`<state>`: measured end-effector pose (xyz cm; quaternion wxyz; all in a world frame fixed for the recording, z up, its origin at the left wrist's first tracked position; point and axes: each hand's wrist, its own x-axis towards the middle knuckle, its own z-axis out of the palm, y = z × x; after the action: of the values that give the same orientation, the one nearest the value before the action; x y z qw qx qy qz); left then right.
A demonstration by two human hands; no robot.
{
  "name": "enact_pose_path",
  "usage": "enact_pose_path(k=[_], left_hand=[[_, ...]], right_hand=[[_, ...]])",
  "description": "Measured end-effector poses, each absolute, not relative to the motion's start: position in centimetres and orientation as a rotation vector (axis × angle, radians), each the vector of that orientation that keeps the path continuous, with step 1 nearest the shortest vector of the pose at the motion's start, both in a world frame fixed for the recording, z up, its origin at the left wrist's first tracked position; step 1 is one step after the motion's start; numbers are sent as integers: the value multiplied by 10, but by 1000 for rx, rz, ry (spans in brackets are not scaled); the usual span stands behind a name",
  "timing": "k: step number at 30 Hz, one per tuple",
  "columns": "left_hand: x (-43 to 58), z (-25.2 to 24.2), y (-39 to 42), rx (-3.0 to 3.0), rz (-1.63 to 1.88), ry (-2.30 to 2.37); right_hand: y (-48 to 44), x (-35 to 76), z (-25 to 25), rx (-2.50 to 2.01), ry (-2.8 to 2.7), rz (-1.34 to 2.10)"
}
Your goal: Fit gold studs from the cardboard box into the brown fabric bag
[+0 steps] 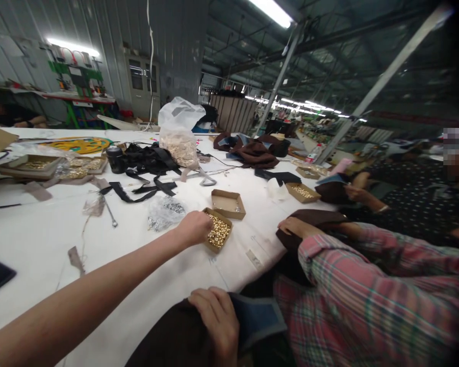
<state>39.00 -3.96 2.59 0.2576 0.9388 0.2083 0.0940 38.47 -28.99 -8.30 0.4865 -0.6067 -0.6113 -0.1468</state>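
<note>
My left hand (195,227) reaches across the white table to a small cardboard box (216,248) of gold metal pieces (219,232). Its fingers are closed at the box's left edge, over the pieces; anything between the fingertips is hidden. Near the bottom of the view, my right hand (219,317) grips a dark brown cloth piece (172,334), fingers curled over its edge. A blue panel with a grey border (258,318) shows just right of that hand. Behind the gold pieces sits a shallow cardboard box (229,203) with little in it.
A clear bag of silver metal pieces (166,211) lies left of the box. Black straps (149,163) and a plastic bag of light pieces (178,142) stand farther back. At right, a co-worker in a plaid shirt (352,275) handles brown cloth (317,218); another person sits beyond.
</note>
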Motion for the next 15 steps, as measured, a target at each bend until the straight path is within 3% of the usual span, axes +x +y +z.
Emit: enact_pose_path(k=[5, 11, 15], left_hand=[[305, 29, -92, 2022, 313, 623], [202, -11, -163, 1368, 412, 833], [183, -32, -194, 1367, 466, 786]], right_hand=[[-313, 376, -81, -1440, -1411, -306], [-340, 361, -79, -1495, -1399, -203], [-341, 348, -71, -1461, -1474, -175]])
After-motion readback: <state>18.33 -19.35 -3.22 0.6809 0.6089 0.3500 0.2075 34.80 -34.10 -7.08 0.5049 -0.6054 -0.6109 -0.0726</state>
